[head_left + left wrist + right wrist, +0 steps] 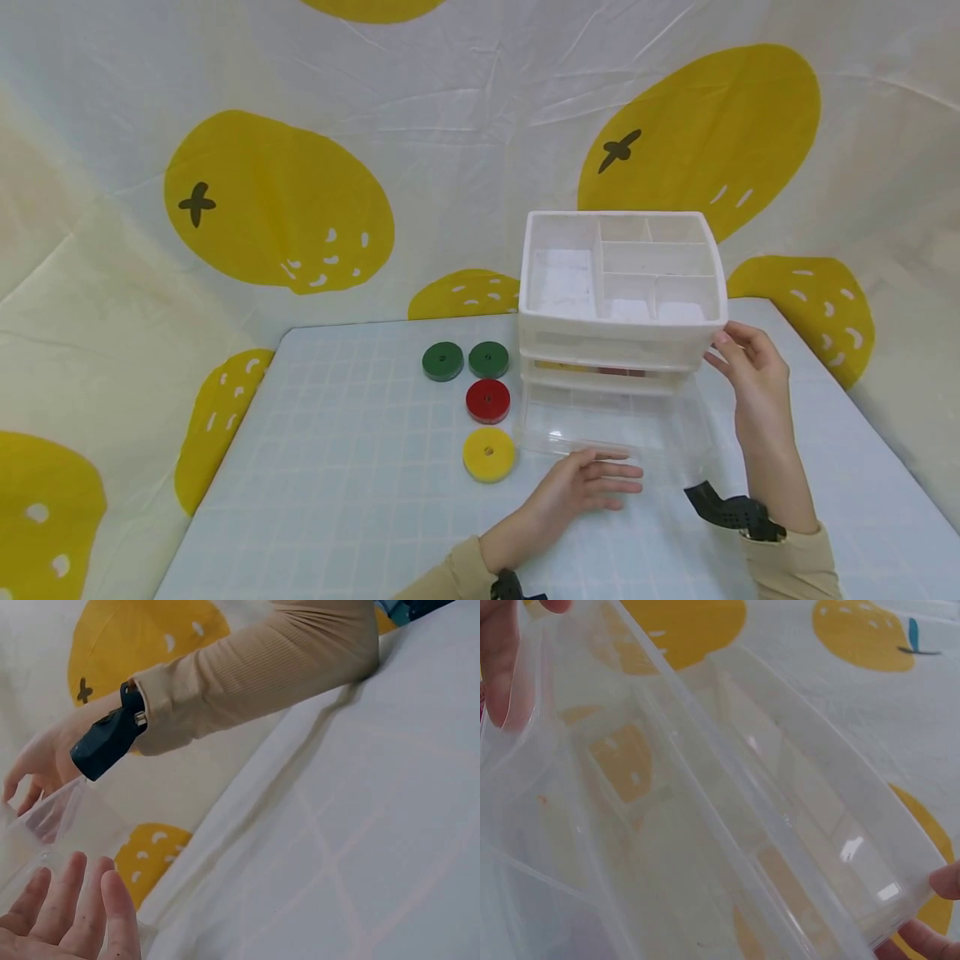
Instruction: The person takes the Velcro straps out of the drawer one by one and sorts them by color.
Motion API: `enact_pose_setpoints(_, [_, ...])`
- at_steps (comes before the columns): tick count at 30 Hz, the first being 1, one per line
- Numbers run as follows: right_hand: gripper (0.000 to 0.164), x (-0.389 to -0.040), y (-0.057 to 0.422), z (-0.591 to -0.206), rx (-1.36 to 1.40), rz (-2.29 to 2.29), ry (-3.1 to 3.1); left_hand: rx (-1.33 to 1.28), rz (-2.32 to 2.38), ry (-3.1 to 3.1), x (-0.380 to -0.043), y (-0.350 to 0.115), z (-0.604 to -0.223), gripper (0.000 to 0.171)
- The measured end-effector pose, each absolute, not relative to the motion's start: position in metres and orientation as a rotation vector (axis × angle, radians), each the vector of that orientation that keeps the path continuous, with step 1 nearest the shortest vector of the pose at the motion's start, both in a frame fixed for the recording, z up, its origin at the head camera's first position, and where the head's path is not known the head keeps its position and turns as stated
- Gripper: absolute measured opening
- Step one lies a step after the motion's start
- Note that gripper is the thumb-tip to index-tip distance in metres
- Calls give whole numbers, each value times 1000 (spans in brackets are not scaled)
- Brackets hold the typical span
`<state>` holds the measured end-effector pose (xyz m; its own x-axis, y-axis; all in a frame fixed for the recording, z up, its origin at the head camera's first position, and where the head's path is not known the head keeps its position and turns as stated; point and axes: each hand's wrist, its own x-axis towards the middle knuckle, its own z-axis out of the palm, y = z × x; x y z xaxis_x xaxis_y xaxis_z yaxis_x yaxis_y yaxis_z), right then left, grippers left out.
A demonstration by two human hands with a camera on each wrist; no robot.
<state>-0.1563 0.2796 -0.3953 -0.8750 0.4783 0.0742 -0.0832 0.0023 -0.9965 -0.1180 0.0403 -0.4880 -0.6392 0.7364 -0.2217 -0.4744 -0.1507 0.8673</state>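
Observation:
A white desktop organizer (622,350) with a compartmented top stands at the right of the table, its clear bottom drawer (615,421) pulled out toward me. My right hand (757,375) holds the organizer's right front corner, with the thumb (946,881) on the white edge and fingers below it. At the drawer's front edge is my left hand (581,487), palm turned up and fingers spread fairly straight, gripping nothing. Fingers of the left hand (501,667) also show against the clear plastic in the right wrist view.
Left of the organizer lie two green discs (442,362) (489,359), a red disc (487,402) and a yellow disc (488,455), each with a small centre hole. Yellow and reddish patches show in the organizer's slot. A fruit-patterned cloth (450,167) hangs behind the table (337,467).

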Motion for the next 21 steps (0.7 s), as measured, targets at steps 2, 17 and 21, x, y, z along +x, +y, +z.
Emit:
enact_pose_setpoints(2, [46, -156, 280, -395, -410, 1926, -1892, 335, 1886, 1277, -119, 41, -489, 50])
enact_pose_setpoints(17, [46, -156, 281, -397, -401, 1932, -1888, 341, 1878, 1296, -127, 47, -481, 51])
enact_pose_setpoints(21, [45, -156, 280, -396, -404, 1938, -1885, 338, 1881, 1300, -131, 49, -480, 52])
